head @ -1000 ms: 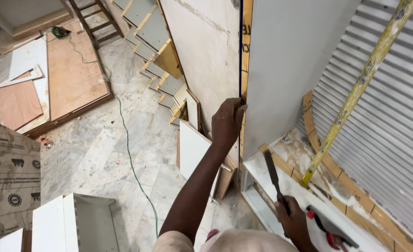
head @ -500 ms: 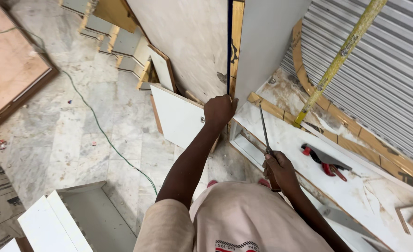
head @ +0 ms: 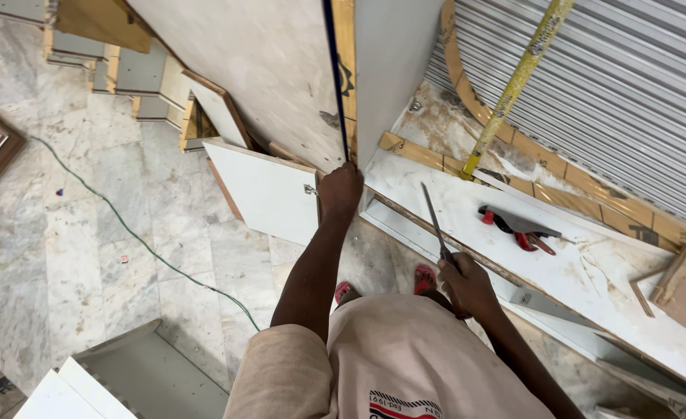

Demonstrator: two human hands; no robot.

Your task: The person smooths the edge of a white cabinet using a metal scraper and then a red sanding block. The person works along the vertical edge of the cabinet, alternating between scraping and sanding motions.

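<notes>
Since the earlier frame the view has dropped closer. The tall grey panel (head: 393, 70) stands at twelve o'clock, its dark edge strip (head: 335, 77) pressed on by the left hand (head: 341, 190), fingers closed against the strip's lower end. At three o'clock, the right hand (head: 467, 285) grips a thin metal file (head: 434, 219), so trimming seems unfinished.

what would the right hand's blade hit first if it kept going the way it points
The right hand holds a thin blade pointing up and away over the white board. Carried straight on, it would probably meet the grey upright panel near its lower edge first, though depth is hard to judge from this one view.
</notes>
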